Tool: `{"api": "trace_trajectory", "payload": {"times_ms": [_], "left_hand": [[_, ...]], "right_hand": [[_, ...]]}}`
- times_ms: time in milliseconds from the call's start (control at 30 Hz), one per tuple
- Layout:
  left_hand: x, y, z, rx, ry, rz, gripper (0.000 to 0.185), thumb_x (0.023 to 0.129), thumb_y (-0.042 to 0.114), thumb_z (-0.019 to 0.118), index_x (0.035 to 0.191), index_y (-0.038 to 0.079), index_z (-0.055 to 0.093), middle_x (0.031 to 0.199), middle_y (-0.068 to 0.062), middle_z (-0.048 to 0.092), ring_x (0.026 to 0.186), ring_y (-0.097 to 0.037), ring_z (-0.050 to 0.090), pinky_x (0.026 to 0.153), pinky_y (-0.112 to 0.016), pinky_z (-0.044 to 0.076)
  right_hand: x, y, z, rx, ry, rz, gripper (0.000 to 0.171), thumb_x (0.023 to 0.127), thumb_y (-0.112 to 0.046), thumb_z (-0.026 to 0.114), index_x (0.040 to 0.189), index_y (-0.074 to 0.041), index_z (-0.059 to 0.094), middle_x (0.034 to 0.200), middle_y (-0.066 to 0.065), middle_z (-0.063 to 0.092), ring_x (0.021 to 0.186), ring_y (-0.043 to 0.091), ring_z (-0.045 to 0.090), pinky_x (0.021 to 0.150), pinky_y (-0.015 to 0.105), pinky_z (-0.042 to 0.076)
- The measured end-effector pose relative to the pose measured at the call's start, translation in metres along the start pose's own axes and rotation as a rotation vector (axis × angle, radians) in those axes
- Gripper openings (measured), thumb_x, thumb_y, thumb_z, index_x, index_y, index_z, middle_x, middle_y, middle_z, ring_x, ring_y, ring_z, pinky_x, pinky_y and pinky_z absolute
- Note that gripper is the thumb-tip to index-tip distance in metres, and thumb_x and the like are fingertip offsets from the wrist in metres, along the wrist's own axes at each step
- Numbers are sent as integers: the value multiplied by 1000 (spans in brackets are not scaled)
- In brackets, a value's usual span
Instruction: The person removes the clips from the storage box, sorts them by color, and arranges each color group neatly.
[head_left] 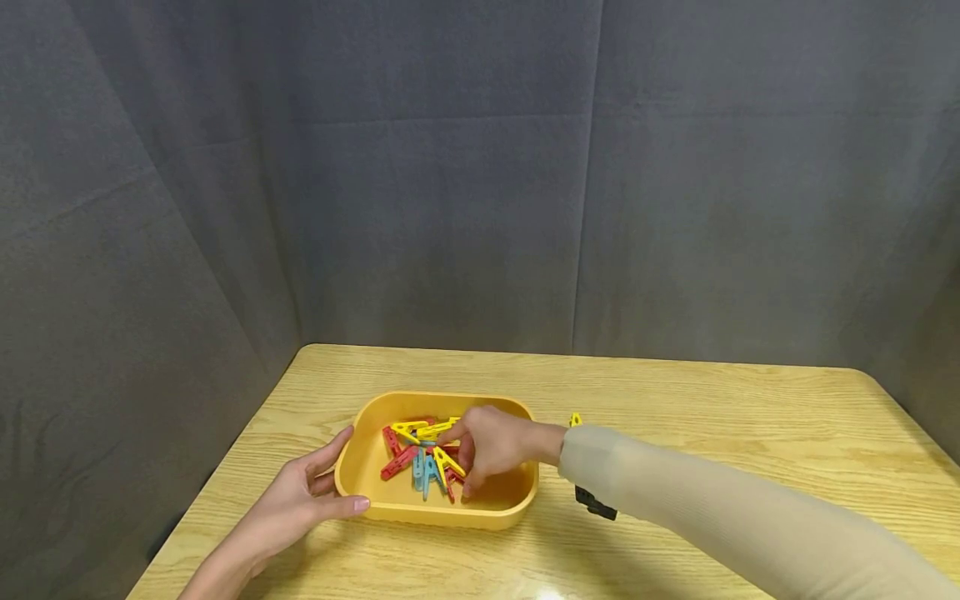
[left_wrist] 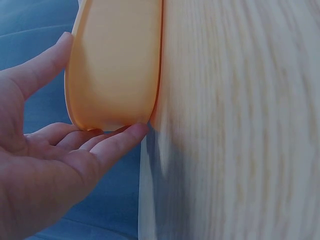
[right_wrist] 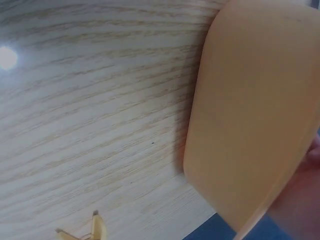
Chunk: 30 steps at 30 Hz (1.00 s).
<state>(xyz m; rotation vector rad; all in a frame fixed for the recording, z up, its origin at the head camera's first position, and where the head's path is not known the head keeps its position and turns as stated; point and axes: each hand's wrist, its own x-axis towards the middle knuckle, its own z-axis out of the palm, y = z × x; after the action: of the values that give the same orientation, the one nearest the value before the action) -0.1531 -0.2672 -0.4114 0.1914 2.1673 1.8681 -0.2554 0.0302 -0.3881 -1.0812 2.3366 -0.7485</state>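
Note:
A yellow plastic bin (head_left: 360, 479) sits on the table with red, yellow and blue clothespins (head_left: 418, 469) piled inside. My left hand (head_left: 296, 500) holds the bin's left end, its thumb at the near corner and fingers along the outer wall. In the left wrist view, fingertips of that hand (left_wrist: 65, 165) touch the bin's end (left_wrist: 117, 65). My right hand (head_left: 495, 442) reaches down into the bin over the pile, index finger and thumb spread apart. Its index fingertip is at a yellow clothespin. The right wrist view shows only the bin's outer wall (right_wrist: 250, 110) and part of a hand behind it.
One yellow clothespin (head_left: 575, 419) lies on the wooden table (head_left: 712, 417) to the right of the bin, partly hidden by the right sleeve (head_left: 675, 483). A black device (head_left: 596, 504) shows under the right forearm. Grey cloth (head_left: 450, 208) hangs behind the table and at the left.

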Motion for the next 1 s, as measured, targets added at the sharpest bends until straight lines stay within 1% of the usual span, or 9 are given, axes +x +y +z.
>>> {"api": "trace_trajectory", "payload": {"times_ms": [67, 167, 300, 500, 667, 767, 867, 1000], "left_hand": [[0, 0, 0, 2, 1, 2, 100, 92, 6, 83, 167, 0, 18, 171, -22, 19, 145, -42, 42, 98, -35, 56], [0, 0, 1, 3, 6, -1, 100, 92, 6, 83, 167, 0, 19, 171, -22, 19, 145, -42, 42, 98, -35, 56], [-1, 1, 2, 0, 4, 2, 100, 92, 6, 84, 167, 0, 18, 171, -22, 19, 145, -42, 43, 98, -35, 56], [0, 1, 3, -5, -2, 13, 100, 91, 5, 84, 167, 0, 19, 171, -23, 19, 145, -41, 43, 98, -34, 56], [1, 1, 4, 7, 2, 7, 101, 91, 7, 85, 167, 0, 19, 171, -22, 19, 146, -41, 41, 99, -34, 55], [2, 1, 4, 8, 0, 7, 101, 91, 7, 84, 167, 0, 19, 171, -22, 18, 146, -41, 40, 99, -33, 55], [2, 1, 4, 7, -7, 14, 100, 91, 6, 84, 167, -1, 18, 171, -23, 18, 146, -42, 40, 99, -33, 55], [3, 0, 4, 0, -10, 16, 100, 91, 5, 83, 167, -1, 19, 171, -23, 18, 146, -42, 40, 99, -33, 55]], "right_hand": [[0, 2, 0, 34, -13, -1, 69, 78, -1, 93, 142, 0, 65, 68, -4, 68, 64, 6, 57, 69, 20, 44], [1, 3, -1, 71, -19, 3, 67, 81, 1, 91, 142, 0, 65, 69, -3, 69, 65, 6, 57, 71, 20, 44], [1, 4, -2, 101, -18, 1, 63, 82, 3, 89, 140, 1, 66, 70, -1, 68, 66, 7, 57, 71, 20, 45], [2, 7, -2, 112, -27, -10, 63, 81, 4, 89, 139, 2, 67, 69, 0, 68, 64, 7, 56, 73, 20, 46], [2, 8, -1, 105, -20, -16, 61, 81, 4, 90, 138, 2, 68, 69, 2, 68, 64, 7, 56, 74, 20, 46], [1, 8, -2, 90, -6, -22, 59, 81, 1, 91, 136, 1, 70, 71, 0, 68, 66, 7, 55, 72, 21, 44], [-2, 8, -4, 101, 7, -22, 57, 80, 0, 91, 134, 2, 71, 74, 0, 68, 71, 10, 56, 72, 21, 44], [-6, 9, -8, 126, 25, -36, 57, 80, -1, 91, 133, 4, 71, 76, 1, 68, 78, 17, 57, 72, 22, 43]]}}
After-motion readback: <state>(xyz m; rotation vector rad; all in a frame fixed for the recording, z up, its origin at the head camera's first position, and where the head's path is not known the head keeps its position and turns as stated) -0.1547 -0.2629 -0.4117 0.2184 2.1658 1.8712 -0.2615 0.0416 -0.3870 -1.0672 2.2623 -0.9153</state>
